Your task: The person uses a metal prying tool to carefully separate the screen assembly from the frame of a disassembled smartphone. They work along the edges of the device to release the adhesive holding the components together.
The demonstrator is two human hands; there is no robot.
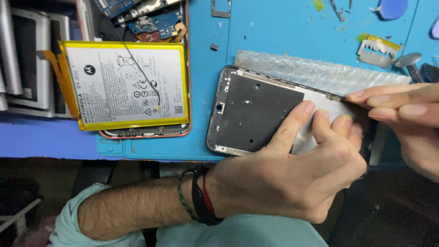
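Blue counter: carries an opened phone with yellow-edged battery at left and a phone frame on bubble wrap at centre. Left hand: fingers spread, pressed flat on the frame. Right hand: fingertips pinched at the frame's upper edge.

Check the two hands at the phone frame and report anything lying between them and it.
Nothing visible does. The left hand lies on the phone frame, fingertips pressing its inner panel. The right hand pinches the frame's upper edge. The bubble wrap lies behind the frame, not between.
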